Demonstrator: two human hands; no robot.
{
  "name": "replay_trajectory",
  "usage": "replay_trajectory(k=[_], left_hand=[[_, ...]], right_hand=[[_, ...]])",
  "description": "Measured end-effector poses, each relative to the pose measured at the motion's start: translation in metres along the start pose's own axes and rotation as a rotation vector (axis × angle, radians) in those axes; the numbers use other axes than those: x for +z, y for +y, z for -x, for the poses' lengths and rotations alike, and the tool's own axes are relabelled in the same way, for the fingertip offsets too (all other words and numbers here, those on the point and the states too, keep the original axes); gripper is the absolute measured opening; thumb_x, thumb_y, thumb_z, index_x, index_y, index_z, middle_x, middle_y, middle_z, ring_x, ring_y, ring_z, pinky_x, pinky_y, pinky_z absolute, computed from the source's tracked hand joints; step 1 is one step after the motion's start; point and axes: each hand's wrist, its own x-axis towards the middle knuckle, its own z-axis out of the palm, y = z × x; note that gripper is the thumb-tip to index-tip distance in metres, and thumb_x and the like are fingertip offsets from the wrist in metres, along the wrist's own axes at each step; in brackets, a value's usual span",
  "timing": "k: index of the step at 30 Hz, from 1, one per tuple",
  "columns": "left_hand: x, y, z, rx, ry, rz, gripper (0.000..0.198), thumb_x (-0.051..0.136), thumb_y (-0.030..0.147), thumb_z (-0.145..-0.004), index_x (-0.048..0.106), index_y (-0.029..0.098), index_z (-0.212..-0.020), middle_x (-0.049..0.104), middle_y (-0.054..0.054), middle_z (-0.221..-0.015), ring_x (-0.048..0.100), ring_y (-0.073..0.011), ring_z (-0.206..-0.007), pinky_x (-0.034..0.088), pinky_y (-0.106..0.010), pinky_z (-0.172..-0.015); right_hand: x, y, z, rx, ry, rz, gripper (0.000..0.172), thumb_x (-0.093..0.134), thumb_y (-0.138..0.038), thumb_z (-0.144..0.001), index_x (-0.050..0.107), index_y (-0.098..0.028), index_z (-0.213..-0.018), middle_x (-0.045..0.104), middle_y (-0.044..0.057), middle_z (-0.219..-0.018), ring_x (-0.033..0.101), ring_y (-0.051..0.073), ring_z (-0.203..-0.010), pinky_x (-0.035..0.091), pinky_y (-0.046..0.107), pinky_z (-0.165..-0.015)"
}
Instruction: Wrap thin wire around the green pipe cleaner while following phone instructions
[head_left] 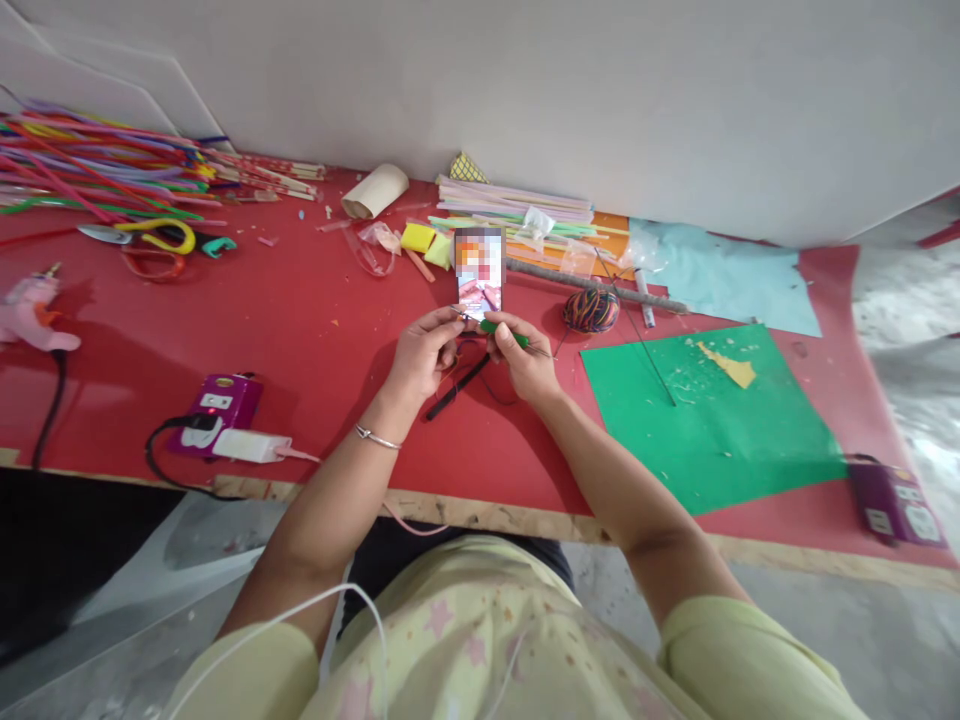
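My left hand (421, 352) and my right hand (525, 360) meet over the red table (300, 320), both closed in a pinch. Between them runs a thin wire with a green wrapped section (501, 330); its bare end sticks out to the right of my right hand. A dark cord (457, 388) hangs below my hands onto the table. Just behind my fingers a phone (480, 272) stands propped up, its screen blurred.
A multicoloured yarn ball (591, 310) and a green sheet (705, 420) lie to the right. Straws (517, 200), pipe cleaners (90, 165), yellow-handled scissors (154, 236), a pink glue gun (34, 315) and a purple power strip (217, 405) sit left and back. Another purple box (892, 500) is at the right edge.
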Motion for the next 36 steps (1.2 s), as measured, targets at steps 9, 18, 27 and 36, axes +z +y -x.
replay_trajectory(k=[9, 18, 27, 36], left_hand=[[-0.0014, 0.0008, 0.0014, 0.061, 0.028, -0.059, 0.03, 0.082, 0.024, -0.069, 0.08, 0.019, -0.099, 0.077, -0.002, -0.079, 0.039, -0.0024, -0.04, 0.022, -0.02, -0.038], [-0.003, 0.0014, 0.0009, -0.007, 0.033, -0.004, 0.034, 0.082, 0.023, -0.066, 0.078, 0.018, -0.099, 0.078, -0.002, -0.082, 0.04, -0.0024, -0.04, 0.02, -0.021, -0.038], [-0.0031, 0.0009, 0.0011, -0.028, 0.017, 0.018, 0.035, 0.084, 0.022, -0.065, 0.077, 0.017, -0.098, 0.077, -0.003, -0.081, 0.041, -0.0021, -0.039, 0.018, -0.021, -0.038], [-0.001, 0.0008, 0.0013, -0.017, 0.025, -0.008, 0.032, 0.082, 0.021, -0.065, 0.077, 0.018, -0.097, 0.076, -0.002, -0.079, 0.04, -0.0022, -0.039, 0.018, -0.021, -0.038]], right_hand=[[0.0033, -0.0028, -0.0004, 0.035, -0.011, -0.037, 0.052, 0.071, -0.066, -0.087, 0.076, -0.024, -0.117, 0.068, 0.002, -0.081, 0.055, 0.014, -0.066, 0.049, 0.031, -0.061], [0.0062, -0.0039, -0.0002, 0.036, -0.016, -0.054, 0.052, 0.071, -0.066, -0.087, 0.075, -0.024, -0.116, 0.066, 0.001, -0.079, 0.053, 0.013, -0.063, 0.048, 0.03, -0.061], [0.0037, -0.002, -0.0006, 0.035, -0.022, -0.065, 0.05, 0.072, -0.065, -0.086, 0.076, -0.024, -0.115, 0.068, 0.002, -0.082, 0.053, 0.013, -0.065, 0.047, 0.03, -0.061], [0.0012, -0.0018, -0.0004, 0.034, -0.029, -0.042, 0.048, 0.07, -0.065, -0.088, 0.076, -0.025, -0.115, 0.062, -0.001, -0.072, 0.051, 0.013, -0.062, 0.047, 0.03, -0.061]])
